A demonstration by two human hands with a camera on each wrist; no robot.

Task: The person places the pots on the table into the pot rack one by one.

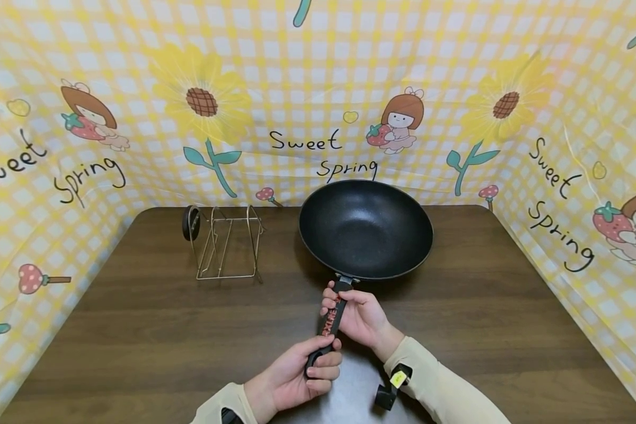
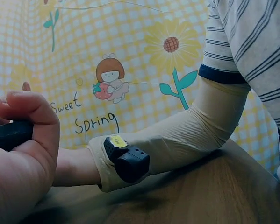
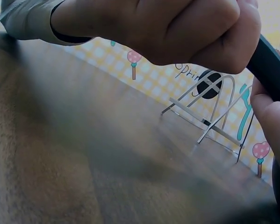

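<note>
A black wok (image 1: 365, 235) is held by its long handle (image 1: 328, 321), which bears red lettering and points toward me. My left hand (image 1: 299, 371) grips the handle's near end, thumb along the top. Closer to the pan, my right hand (image 1: 363, 318) holds the same handle with its thumb across it. In the right wrist view the left hand (image 3: 186, 32) has its fingers curled round the dark handle (image 3: 270, 70). The wok's inside shows bare; whether its base touches the table cannot be seen.
Left of the wok, a wire rack (image 1: 225, 277) stands on the brown wooden table (image 1: 138, 330), with a round black disc (image 1: 191, 223) at its left side. Yellow checked cloth (image 1: 275, 106) encloses the table's back and sides.
</note>
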